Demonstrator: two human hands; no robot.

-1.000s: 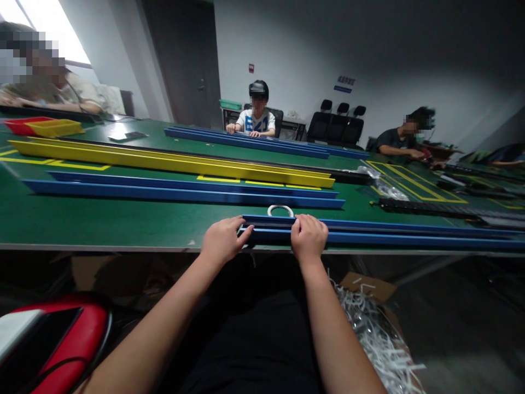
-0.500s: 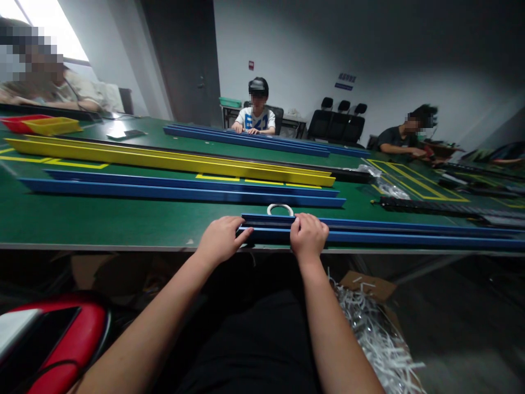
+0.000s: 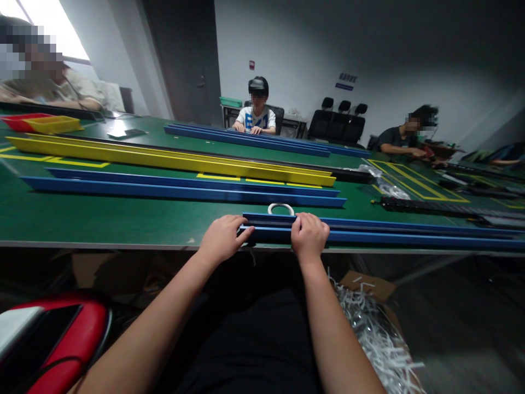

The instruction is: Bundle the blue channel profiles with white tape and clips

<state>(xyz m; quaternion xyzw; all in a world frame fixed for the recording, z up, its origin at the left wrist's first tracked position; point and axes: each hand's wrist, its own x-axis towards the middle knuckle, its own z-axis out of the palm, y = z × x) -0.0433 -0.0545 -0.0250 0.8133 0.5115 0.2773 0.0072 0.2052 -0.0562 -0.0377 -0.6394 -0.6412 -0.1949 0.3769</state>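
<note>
The near blue rail (image 3: 381, 236) lies along the near edge of the green table (image 3: 102, 221), its long axis running left to right, its left end in front of the person. The left hand (image 3: 221, 239) rests curled at that left end, fingertips touching it. The right hand (image 3: 308, 236) clenches over the rail just to the right. A white ring (image 3: 280, 207) lies just beyond.

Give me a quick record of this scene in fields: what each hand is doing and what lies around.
left hand: fingertips at the left end of the nearest blue rail
right hand: curled over that rail's near edge
white ring: just behind the rail
table: green, bearing a yellow rail
under table: box of white strips
</note>
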